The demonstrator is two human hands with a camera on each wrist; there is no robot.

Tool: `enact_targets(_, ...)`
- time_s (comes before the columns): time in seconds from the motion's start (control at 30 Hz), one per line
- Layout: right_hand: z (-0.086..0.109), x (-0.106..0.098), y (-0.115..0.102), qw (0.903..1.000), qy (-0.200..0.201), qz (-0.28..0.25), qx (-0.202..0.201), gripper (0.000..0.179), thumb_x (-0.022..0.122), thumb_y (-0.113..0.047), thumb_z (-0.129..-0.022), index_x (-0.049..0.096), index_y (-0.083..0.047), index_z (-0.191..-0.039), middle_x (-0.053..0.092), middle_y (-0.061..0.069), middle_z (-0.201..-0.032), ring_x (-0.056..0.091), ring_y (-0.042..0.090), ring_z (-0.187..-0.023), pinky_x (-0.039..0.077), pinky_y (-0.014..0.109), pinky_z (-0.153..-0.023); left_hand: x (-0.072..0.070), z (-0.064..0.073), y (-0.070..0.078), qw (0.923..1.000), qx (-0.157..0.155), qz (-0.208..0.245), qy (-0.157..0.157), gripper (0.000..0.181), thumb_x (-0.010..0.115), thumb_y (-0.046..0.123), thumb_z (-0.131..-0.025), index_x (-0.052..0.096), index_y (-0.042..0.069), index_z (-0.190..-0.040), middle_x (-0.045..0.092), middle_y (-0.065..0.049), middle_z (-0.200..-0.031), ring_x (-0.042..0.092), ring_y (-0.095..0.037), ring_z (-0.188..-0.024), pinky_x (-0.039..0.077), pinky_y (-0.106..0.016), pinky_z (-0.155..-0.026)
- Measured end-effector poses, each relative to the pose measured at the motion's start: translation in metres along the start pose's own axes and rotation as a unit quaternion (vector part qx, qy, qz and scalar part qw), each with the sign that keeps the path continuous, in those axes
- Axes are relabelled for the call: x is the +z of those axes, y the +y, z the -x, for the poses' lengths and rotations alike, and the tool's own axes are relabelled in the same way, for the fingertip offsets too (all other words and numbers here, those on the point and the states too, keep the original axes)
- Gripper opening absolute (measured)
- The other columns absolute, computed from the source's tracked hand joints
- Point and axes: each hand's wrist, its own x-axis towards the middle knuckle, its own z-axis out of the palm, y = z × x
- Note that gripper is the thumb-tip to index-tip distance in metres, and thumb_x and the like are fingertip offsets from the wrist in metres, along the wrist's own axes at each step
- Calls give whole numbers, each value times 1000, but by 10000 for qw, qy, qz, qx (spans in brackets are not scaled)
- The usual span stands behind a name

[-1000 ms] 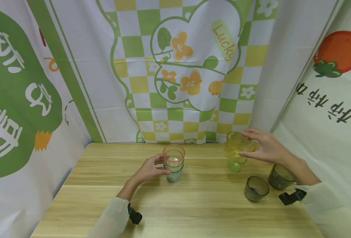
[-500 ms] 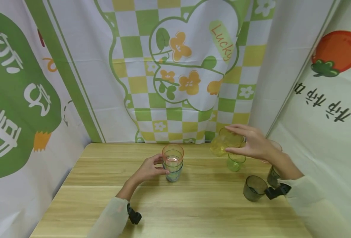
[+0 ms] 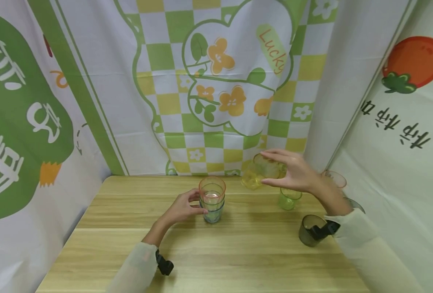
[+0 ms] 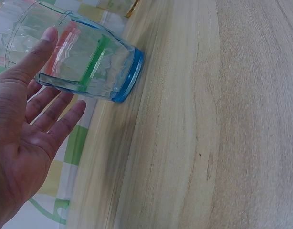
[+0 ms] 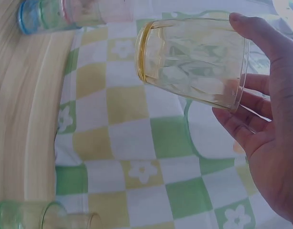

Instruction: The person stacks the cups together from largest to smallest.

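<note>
My left hand (image 3: 182, 208) holds a stack of clear tumblers (image 3: 212, 205), thumb on the near side and fingers behind. The stack stands upright, with a blue tumbler at the bottom, a green one in it and a red-pink one on top. In the left wrist view the blue base (image 4: 130, 76) rests on the wood. My right hand (image 3: 293, 173) pinches a yellow tumbler (image 3: 252, 178) near its rim, between thumb and fingers. It is raised off the table and tipped, base toward the stack; the right wrist view shows the yellow tumbler (image 5: 194, 62) side-on.
Below the right hand stands a green tumbler (image 3: 289, 199). A smoky grey tumbler (image 3: 307, 232) is nearer, partly behind the wrist camera strap. The right forearm mostly hides another dark tumbler (image 3: 356, 204) and a pink one (image 3: 336, 179). Printed cloth (image 3: 234, 154) hangs behind the table.
My right hand has carried the yellow tumbler leftward, from above the green tumbler toward the stack. The left hand and the stack have stayed in place.
</note>
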Motion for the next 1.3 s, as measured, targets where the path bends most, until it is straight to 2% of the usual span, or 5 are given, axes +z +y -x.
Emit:
enact_targets(0.17,-9,7,-4,9997,-34,-248,-67,74,97,-20,-74,67,4,-137,71,18,-128,73,34,-102,65,50,-87,0,-1,0,10000,-15,3,-40,62,91,15,-86,61,2,-139,65,-18,-138,61,-40,-133,62,-32,-99)
enact_targets(0.47,-28,19,-15,9990,-11,-410,-158,73,95,-32,-79,68,2,-137,70,16,-132,73,31,-105,64,49,-90,0,0,1,10000,47,-71,-17,57,91,14,-86,63,3,-134,67,-17,-135,62,-40,-131,62,-33,-98)
enact_targets(0.8,-45,43,-22,9970,-52,-693,-353,74,97,-24,-75,67,6,-136,68,21,-134,70,36,-116,61,53,-98,0,-1,-1,10000,13,-26,-37,56,91,13,-85,63,2,-133,67,-18,-135,63,-40,-131,61,-44,-102)
enact_targets(1.17,-61,66,-26,9963,-149,-764,-369,75,97,-22,-75,67,5,-137,67,22,-135,67,38,-122,60,54,-100,0,-2,-4,10000,-19,-48,-30,56,91,12,-86,63,2,-134,67,-18,-137,63,-39,-132,61,-38,-101)
enact_targets(1.3,-63,74,-26,9957,-225,-851,-279,74,97,-22,-75,67,6,-137,67,24,-136,65,40,-125,58,55,-105,0,-2,-3,10000,22,-57,-31,57,91,12,-86,62,1,-135,66,-19,-138,62,-40,-132,61,-43,-103)
